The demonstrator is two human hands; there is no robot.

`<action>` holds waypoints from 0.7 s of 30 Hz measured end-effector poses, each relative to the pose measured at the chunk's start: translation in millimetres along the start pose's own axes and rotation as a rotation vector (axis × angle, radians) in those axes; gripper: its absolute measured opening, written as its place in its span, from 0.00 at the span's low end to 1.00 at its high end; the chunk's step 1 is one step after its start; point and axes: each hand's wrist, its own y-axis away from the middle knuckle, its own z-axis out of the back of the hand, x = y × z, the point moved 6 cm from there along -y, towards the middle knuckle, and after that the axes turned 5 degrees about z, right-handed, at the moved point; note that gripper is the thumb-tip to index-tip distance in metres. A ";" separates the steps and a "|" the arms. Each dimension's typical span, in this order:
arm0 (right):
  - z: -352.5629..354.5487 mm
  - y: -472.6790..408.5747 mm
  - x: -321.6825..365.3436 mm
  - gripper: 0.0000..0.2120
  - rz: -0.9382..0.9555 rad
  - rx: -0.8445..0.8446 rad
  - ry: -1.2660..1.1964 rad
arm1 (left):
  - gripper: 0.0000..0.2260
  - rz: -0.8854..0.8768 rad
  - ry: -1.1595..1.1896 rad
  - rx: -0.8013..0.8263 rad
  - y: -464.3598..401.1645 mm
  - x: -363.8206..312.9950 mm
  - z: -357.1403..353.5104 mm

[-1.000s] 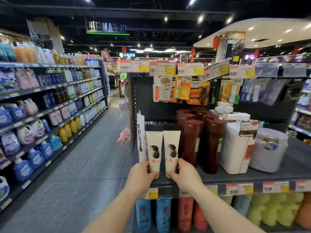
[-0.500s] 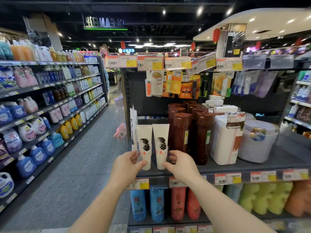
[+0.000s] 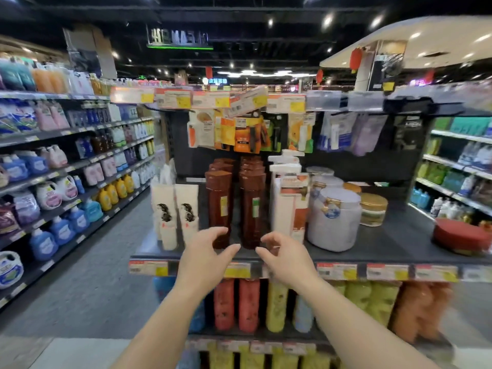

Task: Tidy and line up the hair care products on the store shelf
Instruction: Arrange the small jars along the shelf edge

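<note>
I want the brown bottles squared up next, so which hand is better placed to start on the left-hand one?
Probably the left hand: it is open, its fingers right in front of the left brown bottle. The right hand, also open, sits before the right brown bottle.

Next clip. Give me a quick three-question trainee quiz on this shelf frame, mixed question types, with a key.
1. True or false: the left hand has a grip on one of the white tubes.
2. Multiple choice: which products stand directly beyond the two hands? A) blue jugs B) brown bottles C) gold-lidded jar
3. Fill in: the large white tub stands to the ____ of the brown bottles.

Key
1. False: both the left hand and the right hand are open and empty.
2. B
3. right
</note>
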 end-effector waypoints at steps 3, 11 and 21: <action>48.8 19.5 -29.5 0.12 0.012 -0.030 0.038 | 0.20 -0.101 -0.007 0.011 16.8 -46.6 -41.4; 181.9 39.4 -121.3 0.11 -0.088 -0.225 0.131 | 0.25 -0.209 0.113 0.196 18.0 -165.4 -169.4; 258.8 -6.5 -223.5 0.13 -0.145 -0.299 0.204 | 0.29 -0.238 0.209 0.275 -39.1 -233.3 -301.2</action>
